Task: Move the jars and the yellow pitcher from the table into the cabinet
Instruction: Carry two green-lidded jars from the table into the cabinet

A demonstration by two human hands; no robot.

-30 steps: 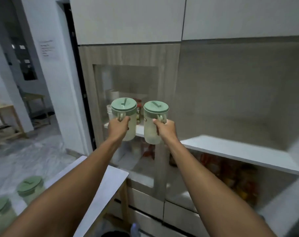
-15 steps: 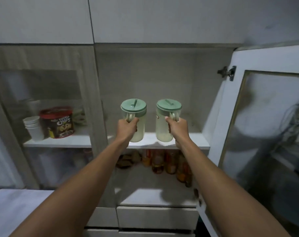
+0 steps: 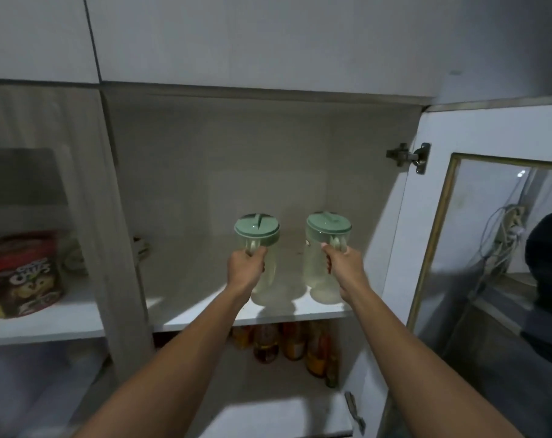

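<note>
Two clear jars with pale green lids are inside the open cabinet, side by side above its white shelf [image 3: 205, 314]. My left hand [image 3: 246, 268] grips the handle of the left jar [image 3: 262, 248]. The handle of the right jar [image 3: 320, 251] is gripped by my right hand [image 3: 344, 267]. Both jars are upright, with their bases at or just above the shelf near its front edge; I cannot tell whether they touch it. The yellow pitcher and the table are out of view.
The cabinet door [image 3: 489, 248] with a glass pane stands open at the right. A closed glass door [image 3: 88, 216] covers the left compartment, with a red cereal tub [image 3: 22, 273] behind it. Several bottles [image 3: 287, 346] stand on the lower shelf. The shelf behind the jars is bare.
My view has swung from the table side to face the open cabinet. Both hands have carried the jars forward and down into the compartment, close to the shelf.
</note>
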